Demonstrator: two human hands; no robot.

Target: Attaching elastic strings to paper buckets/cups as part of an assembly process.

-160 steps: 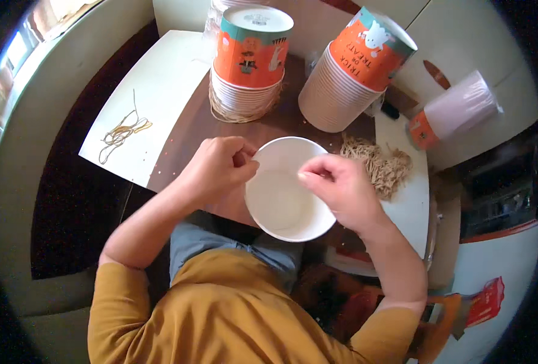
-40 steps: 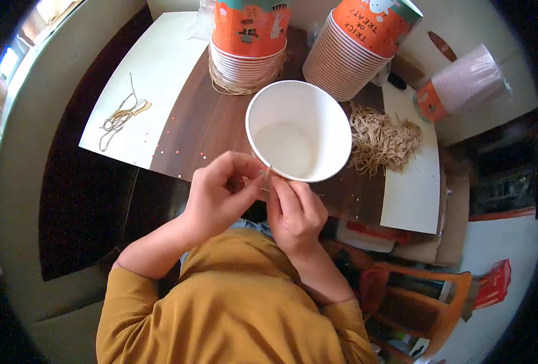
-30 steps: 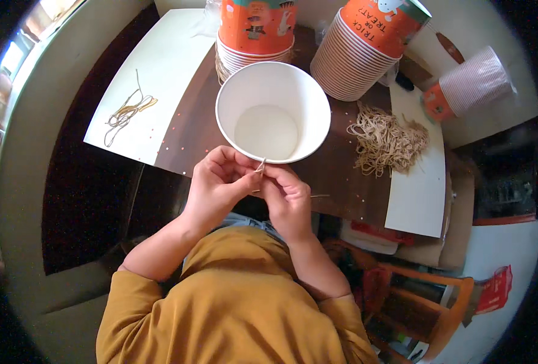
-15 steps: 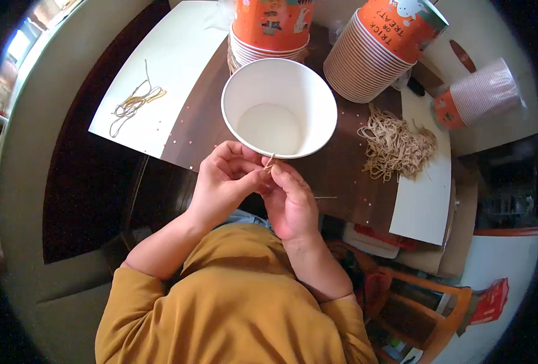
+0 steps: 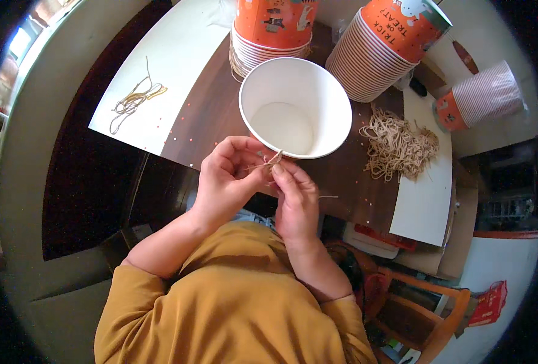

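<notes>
A white paper bucket (image 5: 284, 124) stands on the dark brown table just beyond my hands, its open mouth showing a bare white inside. At its near rim, a piece of thin tan twine (image 5: 275, 159) is pinched between my fingertips. My left hand (image 5: 223, 176) is closed on one part of the twine, thumb and fingers together. Opposite it, my right hand (image 5: 296, 200) grips the twine between thumb and forefinger, close to the rim. Part of the twine is hidden by the fingers; whether it passes through the bucket wall I cannot tell.
Stacks of orange-printed paper buckets (image 5: 275, 24) stand behind, with another tall stack (image 5: 372, 57) and a plastic-wrapped stack (image 5: 484, 97) to the right. A tangled twine heap (image 5: 399, 145) lies right. Loose cords (image 5: 135, 100) lie left. A wooden chair (image 5: 439, 315) stands lower right.
The white bucket has shifted slightly right. Both hands have stayed near its rim; the right moved a little right, and more twine shows stretched between the fingers.
</notes>
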